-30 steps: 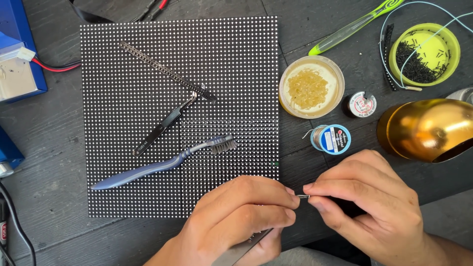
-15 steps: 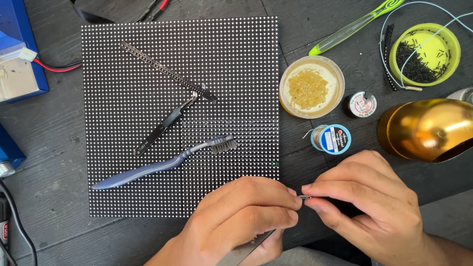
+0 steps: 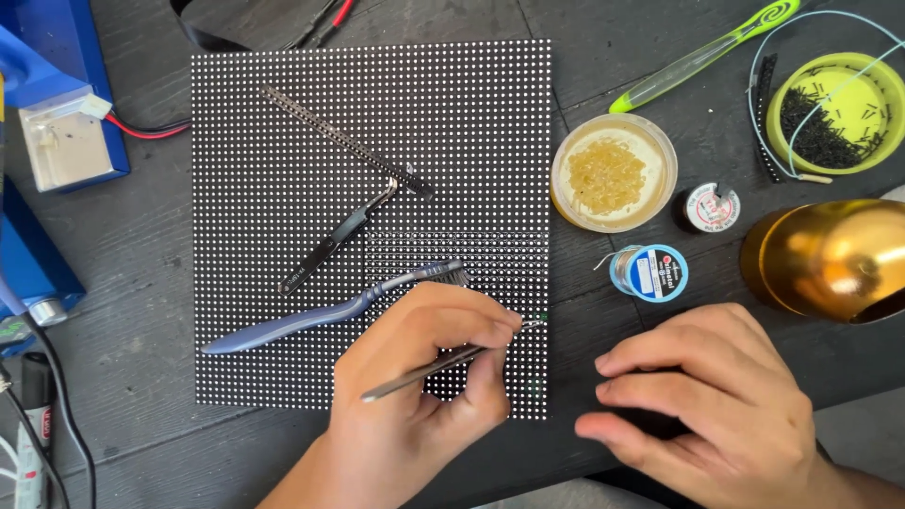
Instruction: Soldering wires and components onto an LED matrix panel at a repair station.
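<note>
Table: dark grey weathered wooden table [image 3: 132,254].
Centre: square black dotted LED panel [image 3: 283,123].
Right: round jar of amber flux [image 3: 614,173], blue solder spool [image 3: 649,272], yellow-green bowl of black pins [image 3: 830,111], gold metal dome [image 3: 830,259].
Left: blue box [image 3: 57,104].

Toothbrush [image 3: 325,314] and tweezers [image 3: 335,242] on the dotted panel [image 3: 264,123], jar [image 3: 613,172] and solder spool [image 3: 650,271] to its right.

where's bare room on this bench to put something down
Bare dark table between the blue box and the dotted panel, and above the panel's right corner. Crowded right of the panel: resin tub, solder spools, gold dome, right hand.
</note>
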